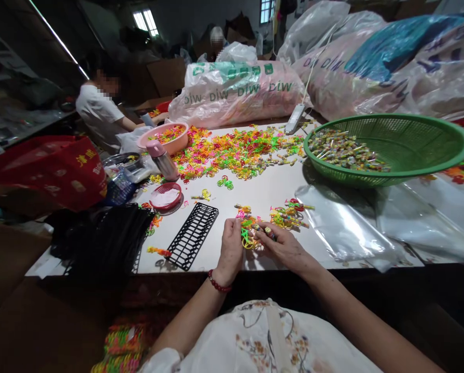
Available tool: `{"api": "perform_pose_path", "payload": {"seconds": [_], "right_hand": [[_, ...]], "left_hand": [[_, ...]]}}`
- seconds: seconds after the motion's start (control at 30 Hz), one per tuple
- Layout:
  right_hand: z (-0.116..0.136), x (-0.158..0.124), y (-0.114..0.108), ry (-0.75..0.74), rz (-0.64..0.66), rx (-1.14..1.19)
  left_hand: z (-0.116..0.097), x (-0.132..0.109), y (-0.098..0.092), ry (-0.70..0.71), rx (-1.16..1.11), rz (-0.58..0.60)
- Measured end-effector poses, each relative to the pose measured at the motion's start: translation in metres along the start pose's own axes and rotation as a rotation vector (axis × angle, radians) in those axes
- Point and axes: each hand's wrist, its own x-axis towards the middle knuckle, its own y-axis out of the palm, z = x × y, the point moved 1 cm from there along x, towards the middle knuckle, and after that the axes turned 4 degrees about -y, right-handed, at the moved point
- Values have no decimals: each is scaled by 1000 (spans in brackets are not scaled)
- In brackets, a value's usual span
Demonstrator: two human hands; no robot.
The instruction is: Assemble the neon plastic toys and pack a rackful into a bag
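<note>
My left hand and my right hand meet near the table's front edge, both pinching a small yellow plastic toy piece. The right hand also grips a small wrapped candy between its fingers. A red bead bracelet circles my left wrist. Just beyond my hands lies a small cluster of coloured plastic pieces and candies. A black plastic grid rack lies flat to the left of my left hand.
A large heap of neon plastic pieces covers the table's far middle. A green mesh basket holds wrapped candies at right. Clear plastic bags lie beside it. A pink basin, a bottle and a person are at left.
</note>
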Motion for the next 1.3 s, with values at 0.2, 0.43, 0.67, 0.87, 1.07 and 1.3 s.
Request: {"api": "perform_pose_path", "payload": {"seconds": [0.2,0.43,0.67,0.87,1.07,1.3], "right_hand": [[2,0,1,-49,-20,-199],[1,-3,1,-116,-15,-194],[0,-5,-1,-182,-89,-295],[0,-6,-1,-210,-76,-344],[-2,-8,-1,-205,-82,-357],[-3,-11,0,-289,-60,-354]], "left_hand": [[-6,-4,2,-19,0,44],[-10,-6,6,-75,-42,127],[-11,-5,7,-65,-17,131],[-6,-5,8,-88,-4,108],[-9,-6,10,-101,-5,119],[-3,-5,8,-148,-64,162]]}}
